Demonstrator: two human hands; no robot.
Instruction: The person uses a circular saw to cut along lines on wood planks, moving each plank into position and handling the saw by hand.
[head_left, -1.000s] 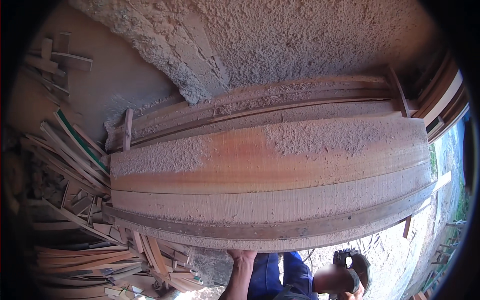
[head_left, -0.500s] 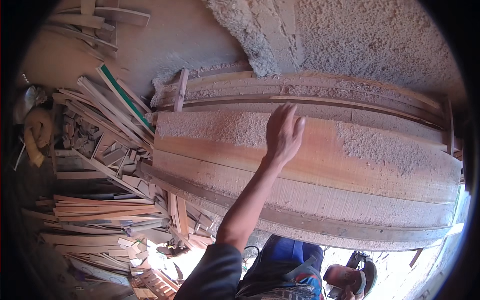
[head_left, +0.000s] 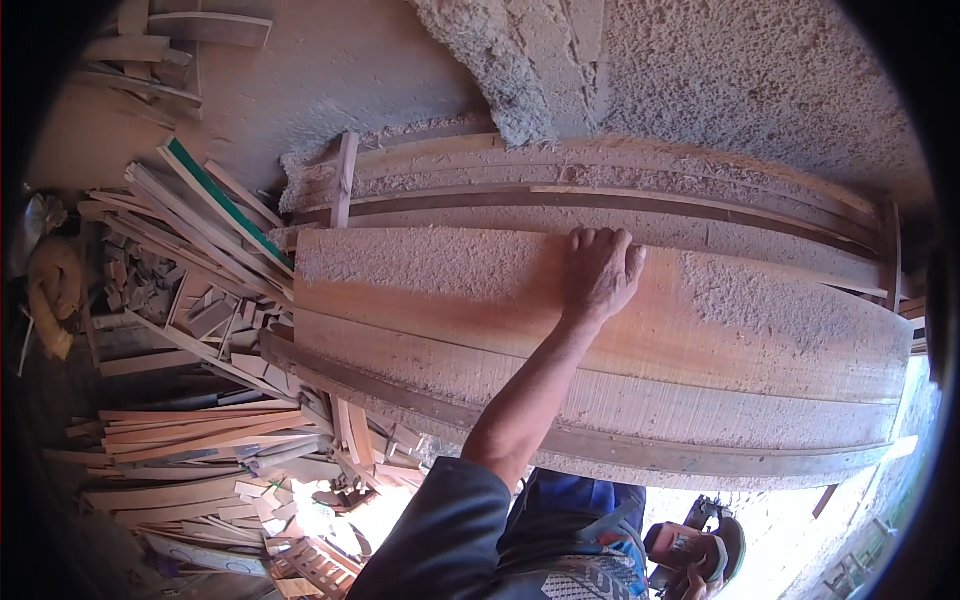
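My left hand (head_left: 603, 275) reaches across a wide wooden board (head_left: 480, 335), its fingers bent over the board's far edge and the thumb at the right. The board has pale shavings on its far half, with a smoother, cleaner patch around the hand. At the lower right, my right hand (head_left: 697, 583) grips a handheld power tool (head_left: 680, 545) with a reddish body and a dark rounded part. Only part of that hand shows, and the tool's kind is hard to make out. The tool is apart from the board, near my body.
Long planks (head_left: 720, 190) covered in shavings lie behind the board, between upright posts (head_left: 344, 180). Wood strips and offcuts (head_left: 200, 430) are heaped at the left, with a green-edged strip (head_left: 225, 205) among them. Shavings cover the surface (head_left: 740, 80) at the far right.
My left hand has moved right and slightly nearer. Its fingers, stretched out before, are now bent over the board's far edge. The power tool stays at the lower right in my right hand.
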